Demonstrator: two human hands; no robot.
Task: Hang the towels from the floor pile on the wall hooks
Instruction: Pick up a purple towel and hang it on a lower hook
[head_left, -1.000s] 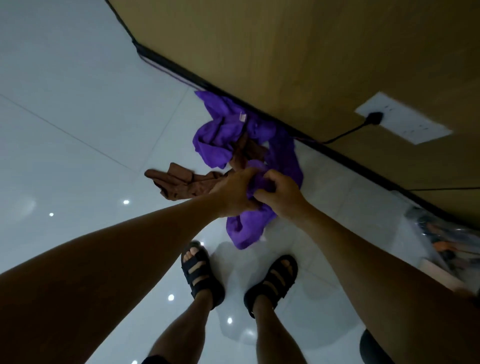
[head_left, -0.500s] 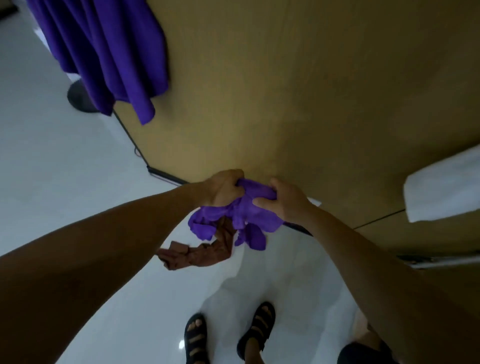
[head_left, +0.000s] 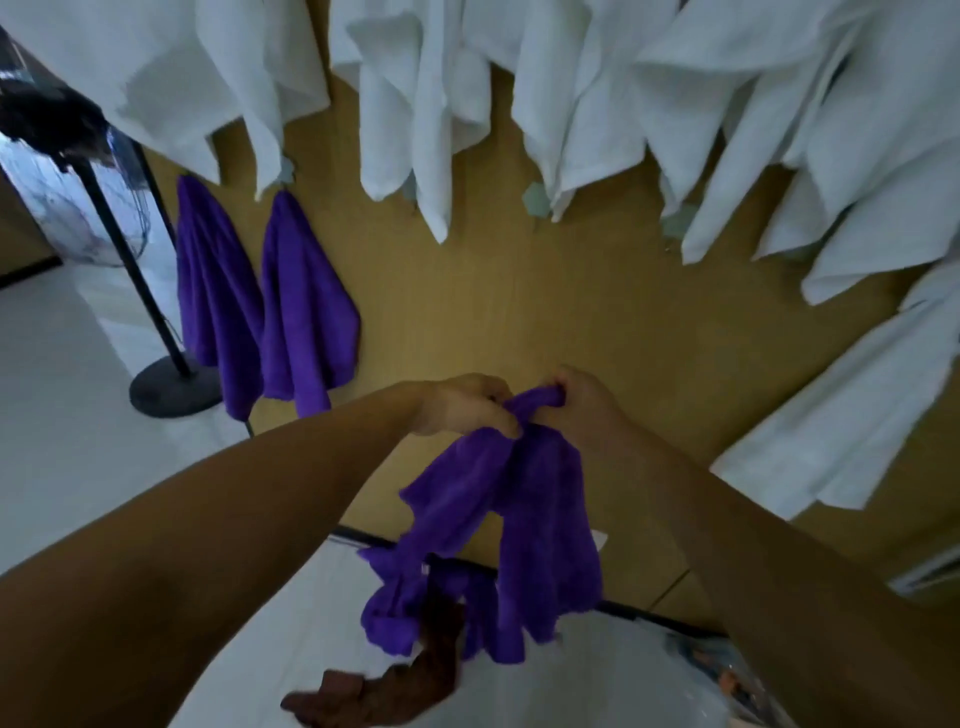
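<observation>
Both hands have risen from near the floor to mid-wall, lifting the purple towel (head_left: 524, 525) clear of the pile, and the view has swung up to take in the hooks. Nearest, a brown towel (head_left: 379, 696) lies crumpled on the white floor (head_left: 67, 457), just under the hanging purple folds; whether the two touch cannot be told. Above it, the left hand (head_left: 462, 408) and right hand (head_left: 584, 402) are closed side by side on the towel's bunched top edge, so the cloth drapes straight down below the knuckles, in front of the tan wall (head_left: 493, 312). Farther off to the left, two purple towels (head_left: 270, 306) hang on the wall beside a black stand (head_left: 156, 332). Farthest, along the top, a row of white towels (head_left: 571, 93) hangs, with hooks (head_left: 535, 200) showing under them.
</observation>
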